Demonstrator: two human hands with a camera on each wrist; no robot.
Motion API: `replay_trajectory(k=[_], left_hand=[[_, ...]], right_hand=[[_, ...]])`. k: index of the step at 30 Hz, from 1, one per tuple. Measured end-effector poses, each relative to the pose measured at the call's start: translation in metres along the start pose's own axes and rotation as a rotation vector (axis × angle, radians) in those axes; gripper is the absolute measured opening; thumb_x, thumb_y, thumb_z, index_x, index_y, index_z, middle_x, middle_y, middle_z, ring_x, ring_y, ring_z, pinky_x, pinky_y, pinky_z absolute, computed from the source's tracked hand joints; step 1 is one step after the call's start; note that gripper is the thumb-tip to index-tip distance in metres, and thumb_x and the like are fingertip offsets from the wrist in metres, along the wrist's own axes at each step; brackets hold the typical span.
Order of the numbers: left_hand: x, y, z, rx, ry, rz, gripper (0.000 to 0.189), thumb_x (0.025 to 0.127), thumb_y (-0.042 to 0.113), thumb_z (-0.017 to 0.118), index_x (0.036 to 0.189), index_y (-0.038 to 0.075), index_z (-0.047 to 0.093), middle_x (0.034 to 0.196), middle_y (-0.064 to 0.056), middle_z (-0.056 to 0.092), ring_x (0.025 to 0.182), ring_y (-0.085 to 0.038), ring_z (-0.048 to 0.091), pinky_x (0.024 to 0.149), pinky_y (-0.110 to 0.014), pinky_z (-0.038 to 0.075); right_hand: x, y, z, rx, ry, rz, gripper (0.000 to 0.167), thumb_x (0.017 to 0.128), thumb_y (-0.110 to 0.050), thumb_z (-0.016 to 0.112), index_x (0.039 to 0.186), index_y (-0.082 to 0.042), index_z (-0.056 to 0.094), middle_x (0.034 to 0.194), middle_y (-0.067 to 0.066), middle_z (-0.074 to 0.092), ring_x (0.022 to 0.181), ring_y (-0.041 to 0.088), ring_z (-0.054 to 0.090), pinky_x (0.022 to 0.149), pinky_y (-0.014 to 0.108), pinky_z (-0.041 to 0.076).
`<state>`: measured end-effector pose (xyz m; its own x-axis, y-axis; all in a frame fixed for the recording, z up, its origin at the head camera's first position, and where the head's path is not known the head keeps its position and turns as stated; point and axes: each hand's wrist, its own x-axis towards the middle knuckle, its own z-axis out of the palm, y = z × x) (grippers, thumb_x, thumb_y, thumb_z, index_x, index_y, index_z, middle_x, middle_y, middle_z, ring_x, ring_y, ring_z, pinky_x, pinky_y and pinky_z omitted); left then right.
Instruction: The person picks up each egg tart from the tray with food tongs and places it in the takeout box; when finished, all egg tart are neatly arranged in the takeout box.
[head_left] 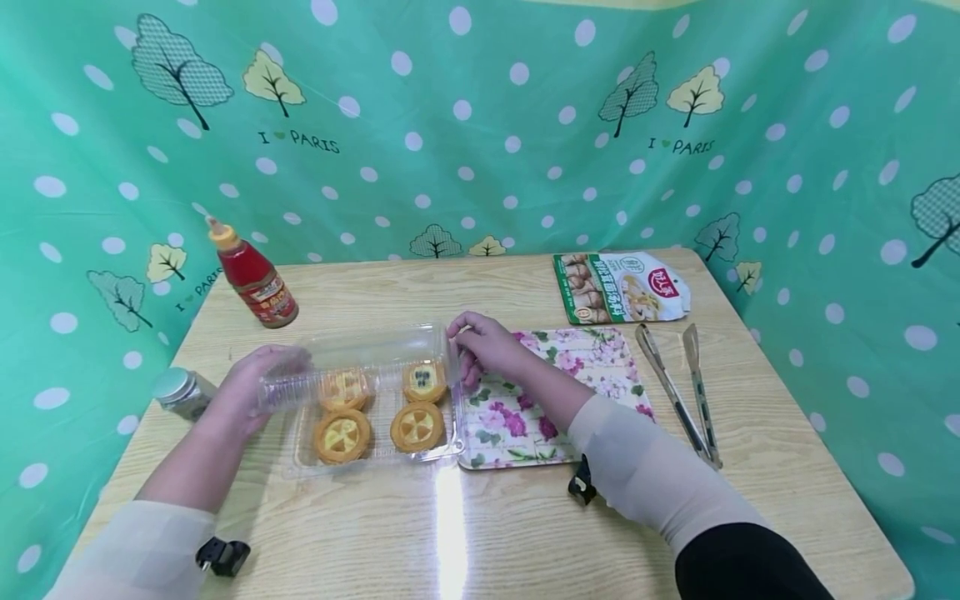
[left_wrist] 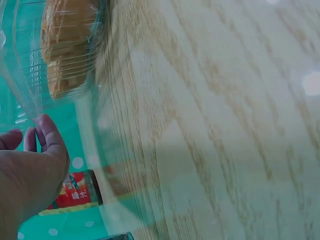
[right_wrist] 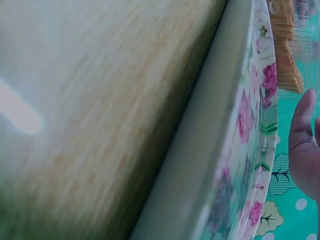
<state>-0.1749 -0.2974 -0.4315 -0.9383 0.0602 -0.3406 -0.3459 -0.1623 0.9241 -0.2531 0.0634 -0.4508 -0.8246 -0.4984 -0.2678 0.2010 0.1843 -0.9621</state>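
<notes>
A clear plastic clamshell box sits on the table, with several round golden tarts inside. Its transparent lid is raised at a tilt and overlaps the rear tarts in the head view. My left hand holds the lid's left side; the left wrist view shows thumb and fingers pinching its thin edge. At the lid's right side, my right hand grips the edge with bent fingers, above the left part of a flowered tray. The right wrist view cuts off most of that hand.
A red sauce bottle stands at the back left. Beside my left hand is a small jar with a pale lid. Metal tongs lie right of the tray, and a green-and-white food packet lies behind it. Patterned green cloth surrounds the table.
</notes>
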Motion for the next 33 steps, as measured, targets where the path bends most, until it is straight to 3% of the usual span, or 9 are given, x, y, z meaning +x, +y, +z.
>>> replay_trajectory(k=[3,6,12,17,25,30,33], left_hand=[[0.001,-0.003,-0.004,0.020,0.011,-0.013,0.008,0.099,0.021,0.060,0.106,0.020,0.064,0.098,0.008,0.072,0.094,-0.007,0.067,0.085,-0.019,0.054],[0.002,-0.005,-0.005,0.005,0.005,-0.006,0.010,0.098,0.020,0.061,0.108,0.020,0.063,0.098,0.009,0.072,0.094,-0.006,0.068,0.087,-0.018,0.053],[0.002,-0.010,-0.004,-0.036,-0.011,0.072,0.012,0.096,0.007,0.062,0.105,0.015,0.064,0.099,0.008,0.070,0.092,-0.006,0.069,0.084,-0.015,0.053],[0.004,-0.013,-0.004,-0.026,0.004,0.079,0.014,0.094,0.003,0.063,0.104,0.012,0.065,0.098,0.006,0.065,0.090,-0.006,0.066,0.080,-0.017,0.054],[0.000,-0.017,-0.004,0.201,0.043,0.017,0.023,0.100,0.022,0.058,0.119,0.013,0.049,0.106,0.009,0.054,0.094,-0.002,0.056,0.082,-0.016,0.051],[-0.011,-0.021,-0.002,0.363,0.019,-0.029,0.056,0.103,0.035,0.051,0.142,-0.001,0.034,0.110,0.011,0.054,0.098,0.000,0.055,0.085,-0.017,0.050],[-0.022,-0.024,-0.002,0.426,-0.012,-0.039,0.065,0.104,0.038,0.045,0.146,-0.008,0.026,0.109,0.010,0.054,0.098,0.001,0.056,0.085,-0.017,0.051]], right_hand=[[-0.001,0.001,-0.002,0.031,-0.001,0.016,0.023,0.105,-0.027,0.046,0.115,-0.009,0.056,0.096,0.015,0.062,0.053,0.021,0.061,0.055,0.045,0.060],[-0.001,0.002,-0.003,0.034,-0.012,0.013,0.026,0.103,-0.031,0.050,0.115,-0.009,0.057,0.098,0.016,0.063,0.053,0.020,0.062,0.054,0.044,0.060],[-0.001,0.002,-0.001,0.049,-0.025,0.005,0.022,0.100,-0.019,0.057,0.117,-0.006,0.054,0.093,0.010,0.064,0.054,0.020,0.061,0.051,0.039,0.059],[-0.002,0.002,-0.001,0.044,-0.028,0.011,0.025,0.099,-0.015,0.057,0.120,-0.003,0.052,0.092,0.009,0.062,0.056,0.020,0.061,0.051,0.036,0.059],[-0.002,0.003,-0.001,0.044,-0.034,0.018,0.020,0.100,-0.013,0.057,0.117,-0.004,0.052,0.087,0.013,0.058,0.057,0.021,0.060,0.058,0.043,0.061],[-0.004,0.000,0.001,0.037,-0.019,0.016,0.018,0.100,-0.012,0.055,0.117,-0.004,0.052,0.085,0.015,0.055,0.056,0.020,0.059,0.060,0.046,0.061],[-0.005,0.000,0.002,0.030,-0.006,0.015,0.017,0.100,-0.010,0.055,0.116,-0.004,0.052,0.085,0.015,0.054,0.056,0.019,0.058,0.060,0.047,0.060]])
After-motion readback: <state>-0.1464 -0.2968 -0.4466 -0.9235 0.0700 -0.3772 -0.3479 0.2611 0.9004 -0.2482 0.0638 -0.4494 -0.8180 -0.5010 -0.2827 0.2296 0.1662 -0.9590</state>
